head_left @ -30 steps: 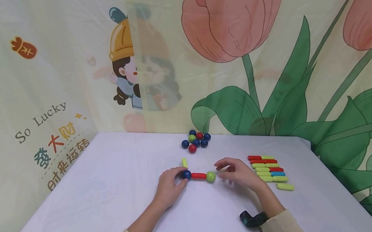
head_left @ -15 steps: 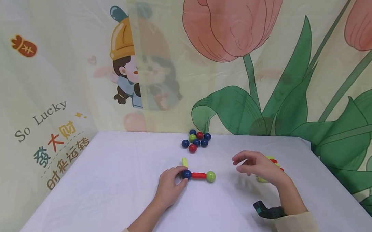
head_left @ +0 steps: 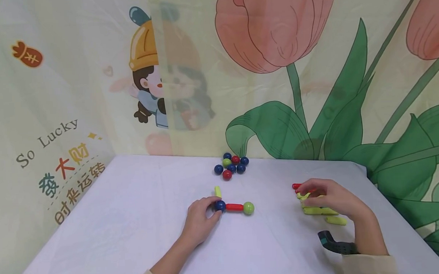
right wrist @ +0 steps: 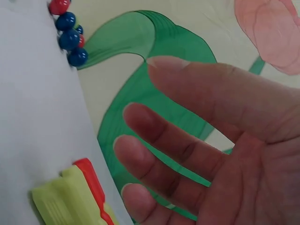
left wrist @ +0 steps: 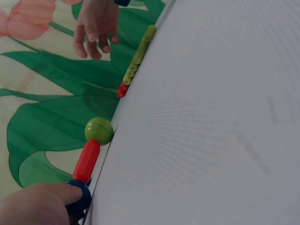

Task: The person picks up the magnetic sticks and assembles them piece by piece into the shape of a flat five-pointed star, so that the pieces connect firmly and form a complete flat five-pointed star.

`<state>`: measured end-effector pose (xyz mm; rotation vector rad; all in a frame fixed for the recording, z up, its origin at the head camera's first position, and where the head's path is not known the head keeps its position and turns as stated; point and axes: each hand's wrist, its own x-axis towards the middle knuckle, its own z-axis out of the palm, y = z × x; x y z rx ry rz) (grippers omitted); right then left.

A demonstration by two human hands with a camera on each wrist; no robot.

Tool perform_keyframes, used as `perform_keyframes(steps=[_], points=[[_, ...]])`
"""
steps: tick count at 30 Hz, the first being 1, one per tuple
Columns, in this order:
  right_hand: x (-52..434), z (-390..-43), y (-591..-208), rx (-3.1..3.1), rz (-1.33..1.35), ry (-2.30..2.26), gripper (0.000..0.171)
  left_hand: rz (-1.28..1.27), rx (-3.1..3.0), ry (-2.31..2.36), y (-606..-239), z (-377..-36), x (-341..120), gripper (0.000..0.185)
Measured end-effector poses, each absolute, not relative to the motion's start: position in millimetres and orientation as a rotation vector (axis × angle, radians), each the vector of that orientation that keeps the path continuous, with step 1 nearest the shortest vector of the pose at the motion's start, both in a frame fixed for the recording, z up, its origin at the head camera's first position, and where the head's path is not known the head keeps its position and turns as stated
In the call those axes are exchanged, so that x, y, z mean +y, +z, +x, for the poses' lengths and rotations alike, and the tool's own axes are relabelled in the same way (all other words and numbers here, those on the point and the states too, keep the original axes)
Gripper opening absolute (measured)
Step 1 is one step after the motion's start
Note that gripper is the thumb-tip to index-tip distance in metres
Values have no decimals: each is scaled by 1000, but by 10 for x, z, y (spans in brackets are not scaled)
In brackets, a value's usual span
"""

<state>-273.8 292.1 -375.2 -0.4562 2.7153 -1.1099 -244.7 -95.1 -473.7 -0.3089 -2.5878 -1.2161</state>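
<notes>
On the white table, my left hand [head_left: 199, 218] pinches the dark blue ball [head_left: 220, 206] at the end of a short chain: a red rod [head_left: 234, 207] runs flat toward 3 o'clock to a green ball [head_left: 248, 208], and a yellow-green rod [head_left: 217, 192] points from the blue ball toward 12 o'clock. At 3 o'clock, my right hand [head_left: 328, 197] hovers, fingers relaxed, over the stacked red and yellow-green rods [head_left: 318, 210].

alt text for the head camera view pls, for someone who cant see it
A person's left hand holds the blue ball of a blue ball, red rod, green ball chain on a white table. The right hand hovers over a pile of rods.
</notes>
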Motion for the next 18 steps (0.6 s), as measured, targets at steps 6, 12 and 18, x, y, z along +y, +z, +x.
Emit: perform_keyframes(steps=[6,12,18], points=[[3184,-2692,-3768,2712,-419,-1109,43,-340,-2561,-1189,-4752,-2460,-954,34],[3441,-2654,-3832,2664,-341,-1115,40,-330,-2569,-1209,-4739,-2453,-959,34],[3688,-2578,-3884,2579,-275,-1137,42,-333,-2567,-1215,-4742,-2451,-955,34]])
